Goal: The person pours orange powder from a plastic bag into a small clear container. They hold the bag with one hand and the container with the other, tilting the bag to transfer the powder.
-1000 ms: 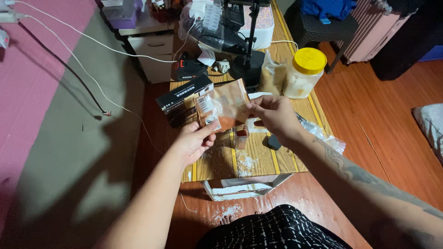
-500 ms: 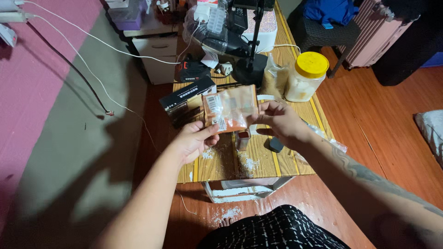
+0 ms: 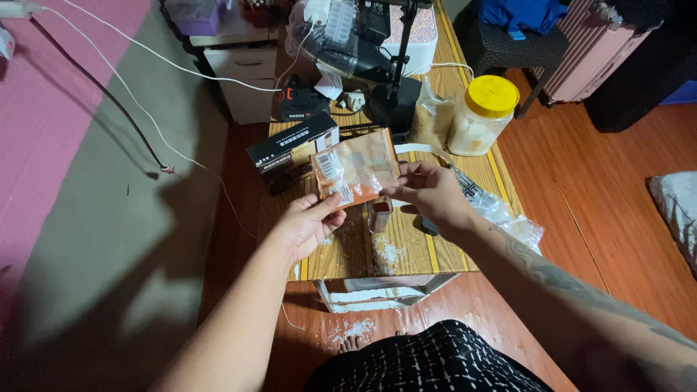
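Overhead, a clear packet (image 3: 356, 168) was pinched at its lower corner by the left hand (image 3: 308, 221) and its side edge by the right hand (image 3: 432, 190), above the wooden table (image 3: 406, 250).

My pouch (image 3: 356, 168) covers part of the black box (image 3: 290, 149) and the top of the small jar (image 3: 378, 214) under it. My right hand (image 3: 430, 194) hides a dark object (image 3: 427, 227) on the table (image 3: 406, 250), so I can't tell what it is. My left hand's (image 3: 308, 221) fingertips are behind the pouch. The pillow (image 3: 679, 207) is cut off at the right edge. The clutter (image 3: 341, 36) at the table's far end is too jumbled to sort out.
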